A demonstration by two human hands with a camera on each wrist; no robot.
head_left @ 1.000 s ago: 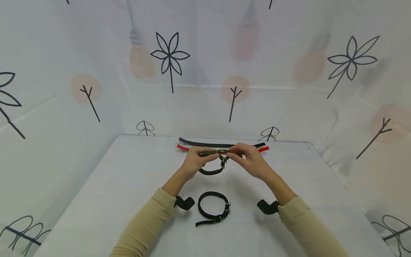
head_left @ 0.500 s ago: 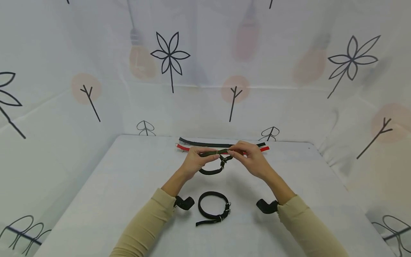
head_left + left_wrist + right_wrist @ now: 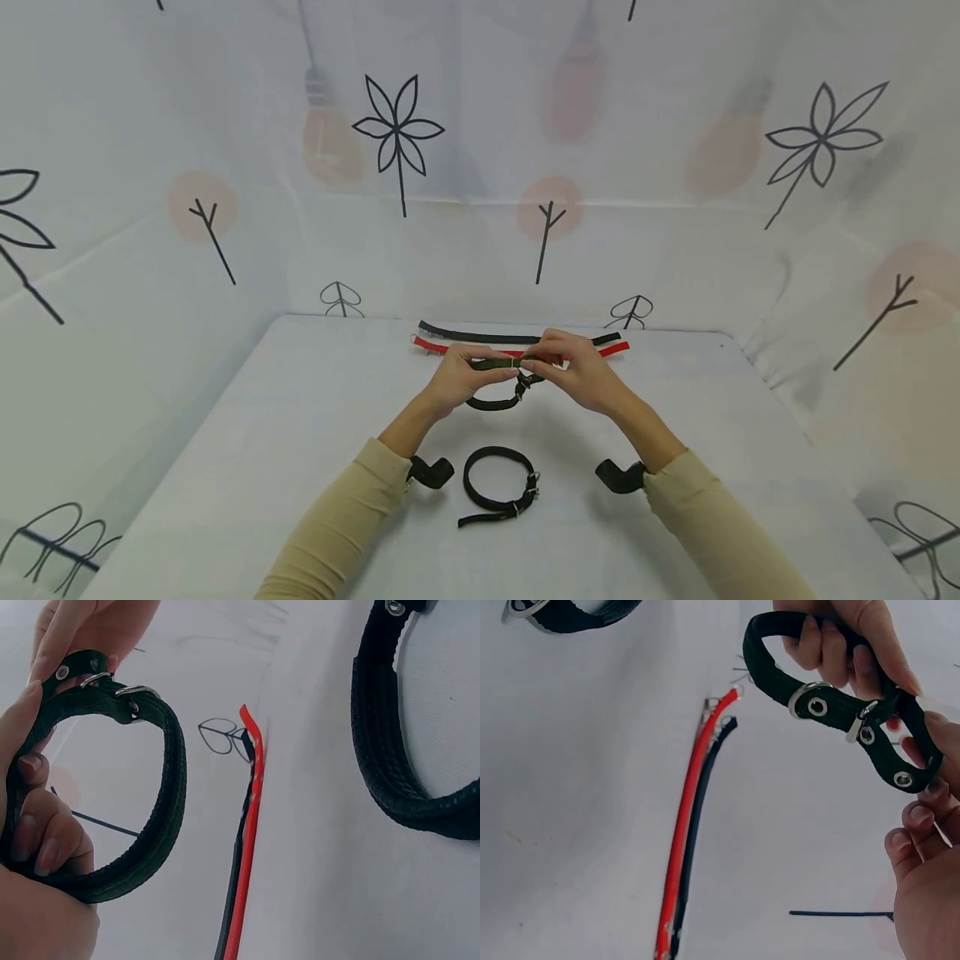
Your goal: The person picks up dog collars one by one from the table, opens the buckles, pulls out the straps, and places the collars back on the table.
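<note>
A dark green dog collar (image 3: 174, 787), closed into a loop, is held up above the table by both hands. My left hand (image 3: 459, 379) grips the loop's left side, thumb and fingers around the strap. With thumb and fingertips, my right hand (image 3: 577, 371) pinches the strap's free end, which bends into a small second loop beyond the buckle (image 3: 862, 724). Metal eyelets and a D-ring (image 3: 804, 701) show on the strap in the right wrist view. Nearer on the table lies a black collar (image 3: 498, 451), buckled into a ring with its tail pointing left.
Toward the back edge of the white table (image 3: 300, 400), a red strap (image 3: 617, 348) and a black strap (image 3: 480, 338) lie stretched out side by side, partly hidden behind the hands. A patterned white cloth (image 3: 480, 250) stands behind the table.
My right hand has shifted slightly left and down, toward the left hand, carrying the strap's end with it. My left hand keeps its grip almost in place. The black collar stays put.
</note>
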